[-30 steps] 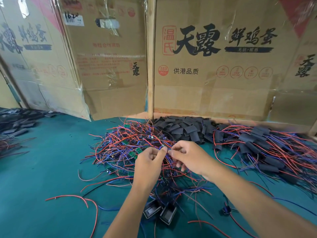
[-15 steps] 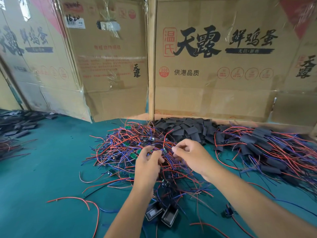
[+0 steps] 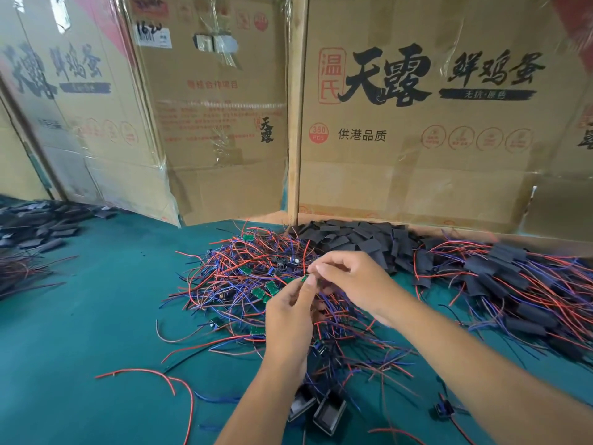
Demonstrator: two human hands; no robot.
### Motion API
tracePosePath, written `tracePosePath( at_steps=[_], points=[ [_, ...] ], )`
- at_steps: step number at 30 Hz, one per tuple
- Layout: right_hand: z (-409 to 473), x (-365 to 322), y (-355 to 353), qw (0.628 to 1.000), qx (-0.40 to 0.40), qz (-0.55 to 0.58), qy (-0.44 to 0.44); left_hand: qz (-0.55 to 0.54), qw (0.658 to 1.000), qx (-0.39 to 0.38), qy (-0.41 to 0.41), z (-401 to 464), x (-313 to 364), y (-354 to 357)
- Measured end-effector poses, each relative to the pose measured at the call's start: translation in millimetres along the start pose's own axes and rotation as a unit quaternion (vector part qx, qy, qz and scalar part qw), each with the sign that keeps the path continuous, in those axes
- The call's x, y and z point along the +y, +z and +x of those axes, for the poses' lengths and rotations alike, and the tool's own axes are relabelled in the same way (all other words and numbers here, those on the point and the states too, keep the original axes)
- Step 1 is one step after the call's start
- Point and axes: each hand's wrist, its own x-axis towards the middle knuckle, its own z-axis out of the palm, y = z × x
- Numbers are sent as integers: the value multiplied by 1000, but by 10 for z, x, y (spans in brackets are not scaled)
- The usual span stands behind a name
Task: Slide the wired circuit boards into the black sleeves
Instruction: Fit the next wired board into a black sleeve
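Teal-green felt-like tabletop (image 3: 80,348) fills the foreground. Flattened cardboard boxes stand upright along its far edge as a makeshift wall. Big right panel (image 3: 449,149) carries bold black Chinese brush lettering, a red seal stamp and a row of round red logos. A pale wooden post (image 3: 295,123) runs vertically between it and the middle panel (image 3: 218,130), which has faded red print, wrinkled clear tape and a white label near the top. Left panel (image 3: 64,107) leans at an angle, glossy with tape. Even, soft light, no hard shadows.
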Motion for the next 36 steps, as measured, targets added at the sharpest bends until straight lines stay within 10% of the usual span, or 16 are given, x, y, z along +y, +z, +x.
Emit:
tracePosePath(
  at_steps=[5, 12, 22, 31, 36],
  points=[
    [805, 278, -220, 971, 88, -223, 26, -62, 997, 30, -24, 43, 12, -32],
    [1454, 724, -198, 883, -102, -452, 69, -59, 998, 18, -27, 8, 14, 23],
    [1400, 777, -155, 894, -26, -447, 34, -48, 999, 4, -23, -29, 42, 43],
    [1411, 763, -31, 830, 18, -557, -17, -74, 997, 2, -39, -45, 55, 47],
    [1336, 772, -150, 887, 51, -459, -17, -81, 996, -4, -40, -43, 62, 50]
  ],
)
